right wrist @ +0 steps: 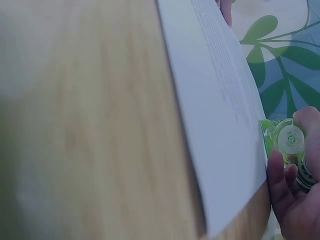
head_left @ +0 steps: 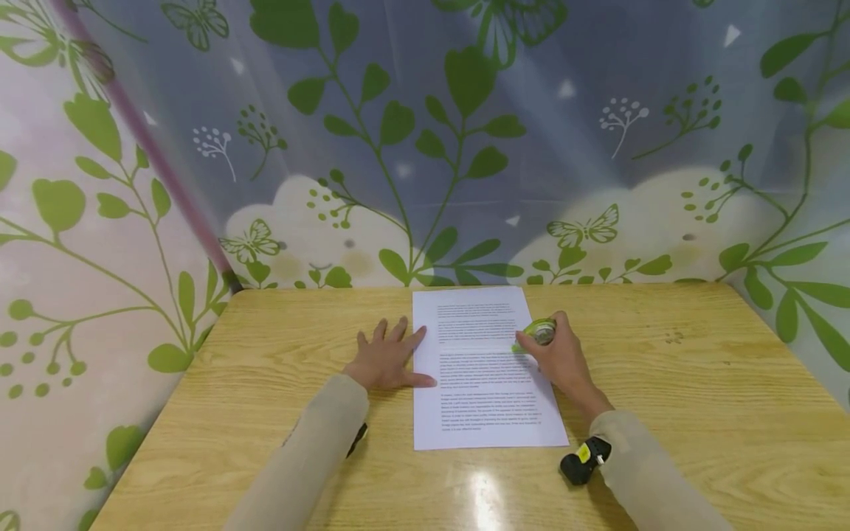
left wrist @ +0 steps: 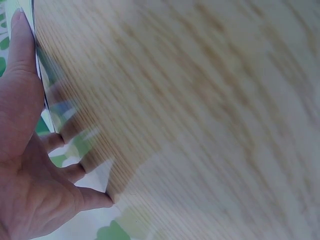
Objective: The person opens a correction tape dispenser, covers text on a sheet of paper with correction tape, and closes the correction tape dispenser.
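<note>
A printed sheet of paper [head_left: 478,435] lies flat on the wooden table. My left hand [head_left: 387,359] is spread at its left edge, thumb and forefinger reaching onto the paper; in the left wrist view the fingertips of this hand [left wrist: 40,170] touch the tabletop. My right hand [head_left: 563,359] grips a green, see-through correction tape [head_left: 543,332] between thumb and fingers. Its tip is right at the ends of the text lines, near the sheet's right side. A round spool shows through the case of the correction tape [right wrist: 289,139] in the right wrist view.
The wooden table [head_left: 697,398] reaches back to a curtain [head_left: 438,184] printed with leaves and butterflies. A similar leafy cloth [head_left: 86,295] hangs along the left side. A black wrist device [head_left: 584,461] sits below the right hand.
</note>
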Tool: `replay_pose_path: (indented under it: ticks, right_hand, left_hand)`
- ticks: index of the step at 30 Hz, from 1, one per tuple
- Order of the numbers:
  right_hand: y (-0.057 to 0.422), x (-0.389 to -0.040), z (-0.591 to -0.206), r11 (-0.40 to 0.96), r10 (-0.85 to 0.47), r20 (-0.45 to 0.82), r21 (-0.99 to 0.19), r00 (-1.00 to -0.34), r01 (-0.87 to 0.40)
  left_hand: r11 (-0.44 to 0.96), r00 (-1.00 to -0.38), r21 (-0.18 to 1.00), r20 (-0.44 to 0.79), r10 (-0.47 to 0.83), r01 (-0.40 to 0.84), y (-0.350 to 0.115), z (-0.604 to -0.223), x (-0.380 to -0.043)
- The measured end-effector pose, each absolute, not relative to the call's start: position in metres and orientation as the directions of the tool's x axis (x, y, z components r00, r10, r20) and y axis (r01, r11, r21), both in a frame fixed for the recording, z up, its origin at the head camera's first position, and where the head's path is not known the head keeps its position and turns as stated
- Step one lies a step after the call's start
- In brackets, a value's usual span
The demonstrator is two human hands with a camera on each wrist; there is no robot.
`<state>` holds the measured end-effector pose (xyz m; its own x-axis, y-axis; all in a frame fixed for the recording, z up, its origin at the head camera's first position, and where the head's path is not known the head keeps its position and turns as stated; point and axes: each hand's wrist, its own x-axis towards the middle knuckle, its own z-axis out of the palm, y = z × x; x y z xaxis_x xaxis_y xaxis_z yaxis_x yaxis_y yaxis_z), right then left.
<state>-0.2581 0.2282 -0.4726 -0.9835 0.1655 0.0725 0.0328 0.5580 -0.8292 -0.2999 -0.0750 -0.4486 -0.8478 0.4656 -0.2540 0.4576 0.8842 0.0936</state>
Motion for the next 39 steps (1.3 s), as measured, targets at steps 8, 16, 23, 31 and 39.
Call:
replay_pose_path:
  ticks: [8,16,23,31,39]
  right_hand:
    - [0.232,-0.257,-0.472,0.522,0.17,0.059,-0.852,-0.984,0.039]
    - [0.235,-0.256,-0.472,0.508,0.17,0.057,-0.86,-0.984,0.038]
    - [0.237,-0.256,-0.475,0.488,0.165,0.067,-0.873,-0.984,0.023]
    - [0.243,-0.256,-0.479,0.421,0.177,0.06,-0.907,-0.982,0.021]
    - [0.255,-0.253,-0.482,0.042,0.269,-0.05,-0.997,-0.962,0.064]
  left_hand:
    - [0.886,-0.848,0.095,-0.258,0.462,0.454,-0.074,-0.449,-0.301]
    - [0.888,-0.848,0.094,-0.267,0.458,0.451,-0.074,-0.45,-0.301]
    - [0.886,-0.847,0.107,-0.261,0.464,0.452,-0.075,-0.452,-0.301]
    - [0.884,-0.846,0.107,-0.256,0.468,0.456,-0.073,-0.451,-0.302]
    - [0.883,-0.845,0.102,-0.258,0.469,0.459,-0.073,-0.451,-0.3]
